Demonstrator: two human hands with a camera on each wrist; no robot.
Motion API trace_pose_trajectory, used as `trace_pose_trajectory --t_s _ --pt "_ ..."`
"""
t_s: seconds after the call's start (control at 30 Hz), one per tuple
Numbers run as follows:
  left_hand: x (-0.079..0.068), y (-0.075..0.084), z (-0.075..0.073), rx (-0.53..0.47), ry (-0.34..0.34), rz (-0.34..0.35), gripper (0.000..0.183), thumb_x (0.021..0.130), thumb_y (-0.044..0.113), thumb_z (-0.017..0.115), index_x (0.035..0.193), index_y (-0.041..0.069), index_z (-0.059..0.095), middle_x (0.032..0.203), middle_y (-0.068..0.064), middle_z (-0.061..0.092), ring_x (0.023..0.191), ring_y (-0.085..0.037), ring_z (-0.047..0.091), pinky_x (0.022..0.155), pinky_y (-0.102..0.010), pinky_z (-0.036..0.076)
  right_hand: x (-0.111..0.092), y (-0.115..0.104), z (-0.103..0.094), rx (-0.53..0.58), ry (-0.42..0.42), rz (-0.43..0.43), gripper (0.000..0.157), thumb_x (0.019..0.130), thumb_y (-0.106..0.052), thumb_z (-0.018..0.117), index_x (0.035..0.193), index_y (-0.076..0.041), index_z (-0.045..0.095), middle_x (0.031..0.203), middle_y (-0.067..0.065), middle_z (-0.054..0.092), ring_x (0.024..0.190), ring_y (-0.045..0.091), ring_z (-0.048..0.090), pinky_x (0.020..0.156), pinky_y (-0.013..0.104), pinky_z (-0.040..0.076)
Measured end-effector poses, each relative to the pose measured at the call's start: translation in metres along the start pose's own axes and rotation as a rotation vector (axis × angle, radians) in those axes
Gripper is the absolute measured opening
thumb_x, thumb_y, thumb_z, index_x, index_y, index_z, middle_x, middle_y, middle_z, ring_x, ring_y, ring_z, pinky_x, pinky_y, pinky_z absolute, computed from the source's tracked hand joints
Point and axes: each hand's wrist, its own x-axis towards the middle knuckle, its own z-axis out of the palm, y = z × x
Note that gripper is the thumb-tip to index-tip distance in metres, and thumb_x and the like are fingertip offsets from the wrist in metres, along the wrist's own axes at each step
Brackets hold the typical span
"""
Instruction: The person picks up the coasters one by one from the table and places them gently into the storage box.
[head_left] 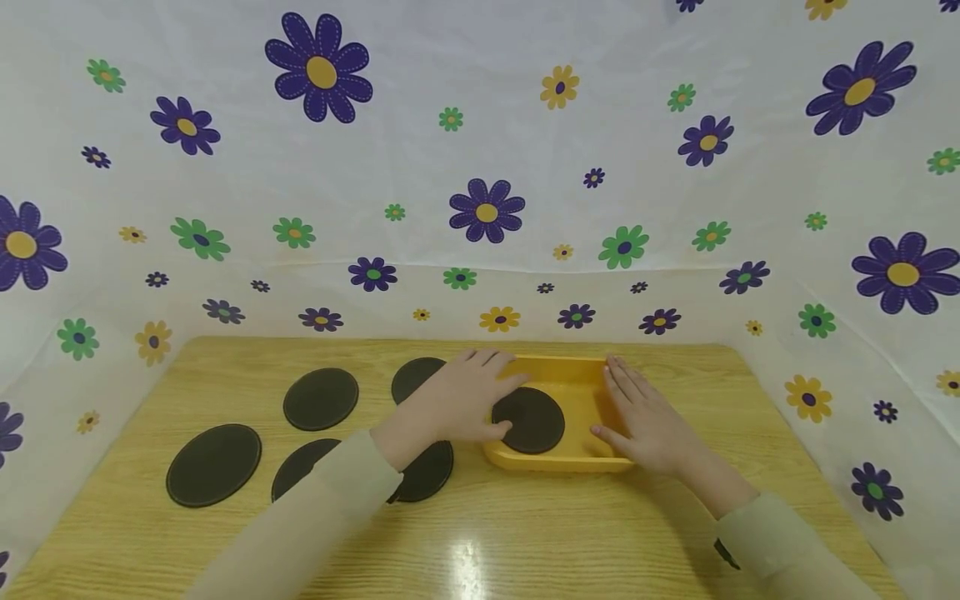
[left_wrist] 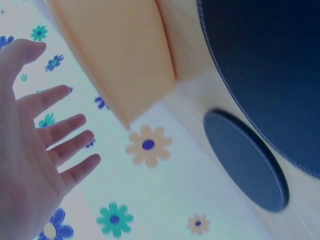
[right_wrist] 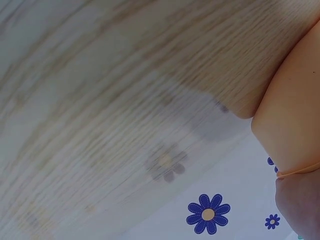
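A yellow tray point(head_left: 585, 464) stands on the table with one round black disc point(head_left: 531, 421) lying inside at its left. My left hand point(head_left: 468, 396) hovers over the tray's left end, fingers spread and holding nothing; its thumb tip is close to the disc's edge. At the tray's right end, my right hand point(head_left: 656, 425) rests with straight fingers along the side wall, its thumb over the inside. In the left wrist view the tray's outer wall point(left_wrist: 115, 55) stands beside my spread fingers. The right wrist view shows only a small part of the hand point(right_wrist: 302, 205) at the rim.
Several more black discs with stitched edges lie left of the tray, among them a far-left disc point(head_left: 213, 465) and a back disc point(head_left: 321, 398); my left arm partly covers others. A flower-print cloth point(head_left: 412, 167) hangs behind and beside the wooden table point(head_left: 570, 533).
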Motion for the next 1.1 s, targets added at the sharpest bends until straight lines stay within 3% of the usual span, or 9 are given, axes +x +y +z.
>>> trace_pose_trajectory --t_s 0.3,0.53,0.8,1.1 --pt "-0.036 -0.030 0.002 -0.090 0.030 -0.094 0.072 0.094 0.049 0.072 0.156 0.018 0.053 0.159 -0.016 0.049 0.149 -0.037 0.045 0.124 -0.056 0.038 0.001 0.001 0.001 0.001 -0.014 0.006 0.092 0.107 -0.049 0.054 0.164 0.013 0.018 0.176 0.028 0.007 0.164 0.048 0.011 0.132 0.029 -0.010" --pt "-0.066 -0.053 0.014 -0.120 0.001 -0.197 0.073 0.095 0.046 0.072 0.159 0.018 0.050 0.160 -0.018 0.047 0.150 -0.040 0.044 0.124 -0.059 0.037 0.001 0.002 0.002 0.005 0.000 -0.004 0.092 0.107 -0.049 0.054 0.164 0.013 0.018 0.175 0.029 0.009 0.163 0.049 0.012 0.124 0.018 -0.018" --pt "-0.097 -0.075 0.031 -0.120 0.020 -0.314 0.073 0.091 0.044 0.076 0.155 0.015 0.055 0.157 -0.020 0.051 0.146 -0.043 0.048 0.120 -0.062 0.040 0.001 0.001 0.001 0.006 -0.014 0.012 0.091 0.107 -0.048 0.054 0.164 0.013 0.018 0.176 0.028 0.008 0.163 0.049 0.012 0.134 0.037 -0.004" --pt "-0.125 -0.098 0.046 -0.106 0.006 -0.436 0.075 0.087 0.043 0.077 0.151 0.009 0.057 0.156 -0.028 0.050 0.143 -0.051 0.048 0.115 -0.070 0.040 0.000 0.001 0.002 -0.002 0.016 -0.008 0.090 0.107 -0.048 0.055 0.163 0.014 0.020 0.175 0.030 0.011 0.162 0.050 0.015 0.125 0.020 -0.017"
